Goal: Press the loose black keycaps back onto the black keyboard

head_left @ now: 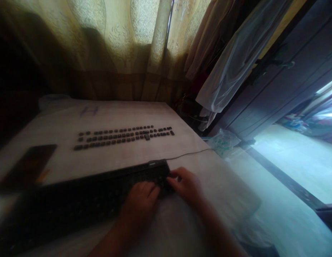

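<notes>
A long black keyboard (pixel 96 194) lies slantwise on the pale covered table (pixel 134 153), its cable (pixel 190 154) running off to the right. My left hand (pixel 143 196) rests over the keyboard's right part, fingers curled and together; what is under the fingertips is hidden. At the keyboard's right end, my right hand (pixel 183 184) has thumb and forefinger pinched at the edge keys; anything between them is too small and blurred to make out. Beyond the keyboard, loose black keycaps (pixel 123 135) stand in three rough rows.
A dark flat rectangular object (pixel 29 164) lies at the table's left. Curtains (pixel 120 46) hang behind the table, and white cloth (pixel 230 67) hangs at the right. A clear plastic bag (pixel 223 142) sits beside the table's right edge, near a dark door (pixel 273 78).
</notes>
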Demonstrator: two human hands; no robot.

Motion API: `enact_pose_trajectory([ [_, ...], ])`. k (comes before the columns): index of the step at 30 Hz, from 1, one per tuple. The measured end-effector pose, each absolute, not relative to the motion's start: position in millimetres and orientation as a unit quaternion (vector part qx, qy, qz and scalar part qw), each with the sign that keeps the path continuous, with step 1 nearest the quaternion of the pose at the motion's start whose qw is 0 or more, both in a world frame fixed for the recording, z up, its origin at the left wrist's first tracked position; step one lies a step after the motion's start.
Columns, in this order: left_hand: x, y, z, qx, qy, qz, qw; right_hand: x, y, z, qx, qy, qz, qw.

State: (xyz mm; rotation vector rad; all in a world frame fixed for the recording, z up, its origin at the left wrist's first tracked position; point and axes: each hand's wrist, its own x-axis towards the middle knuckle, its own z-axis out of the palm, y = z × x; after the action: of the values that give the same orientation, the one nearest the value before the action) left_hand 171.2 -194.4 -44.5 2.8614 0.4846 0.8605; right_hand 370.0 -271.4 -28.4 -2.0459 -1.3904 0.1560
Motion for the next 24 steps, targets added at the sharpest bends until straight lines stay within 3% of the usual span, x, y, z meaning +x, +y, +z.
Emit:
enact_pose_trajectory([
  [11, 172.0, -193.5, -43.6, 0.944, 0.156, 0.285, 0.054, 346.4, -265.7, -15.2, -0.831, -0.521, 0.028, 0.196],
  [24, 171.1, -194.3, -44.4, 0.945, 0.158, 0.282, 0.051, 383.7, -269.8, -20.0, -0.736, -0.615, 0.092, 0.266],
])
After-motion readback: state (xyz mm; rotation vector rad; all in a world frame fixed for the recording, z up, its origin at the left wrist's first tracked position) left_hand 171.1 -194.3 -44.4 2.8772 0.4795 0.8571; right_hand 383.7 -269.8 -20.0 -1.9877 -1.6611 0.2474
